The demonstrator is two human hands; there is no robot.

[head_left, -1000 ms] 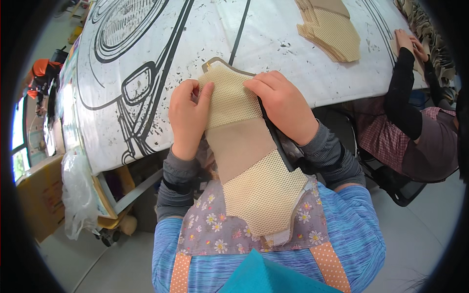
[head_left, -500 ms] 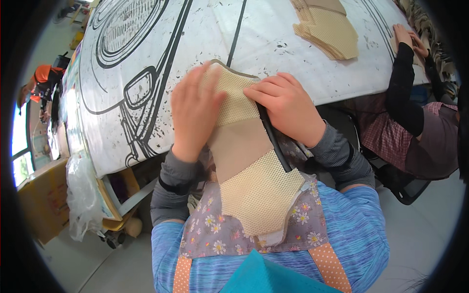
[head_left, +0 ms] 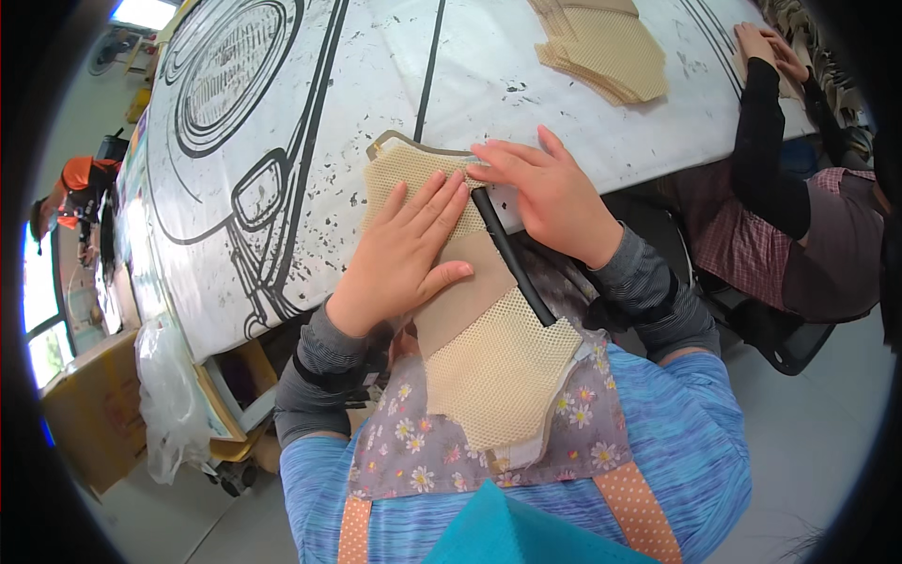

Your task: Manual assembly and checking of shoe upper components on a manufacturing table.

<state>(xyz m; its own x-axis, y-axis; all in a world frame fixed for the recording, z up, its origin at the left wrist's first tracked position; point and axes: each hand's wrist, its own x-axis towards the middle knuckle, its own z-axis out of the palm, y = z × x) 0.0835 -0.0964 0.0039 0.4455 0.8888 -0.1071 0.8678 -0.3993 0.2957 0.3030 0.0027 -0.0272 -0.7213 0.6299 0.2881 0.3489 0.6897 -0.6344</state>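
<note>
Mesh piece [head_left: 479, 348] | left hand [head_left: 404, 254] flat | right hand [head_left: 554, 197] flat, grip holding nothing

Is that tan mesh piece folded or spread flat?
Spread flat: the mesh piece lies open across the table edge, left hand pressing it.

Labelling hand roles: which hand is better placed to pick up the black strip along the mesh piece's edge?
Right, probably. The right hand lies flat with its fingertips at the top end of the black rubbery strip. The left hand is spread flat across the beige mesh fabric piece, pinning it to the table.
</note>
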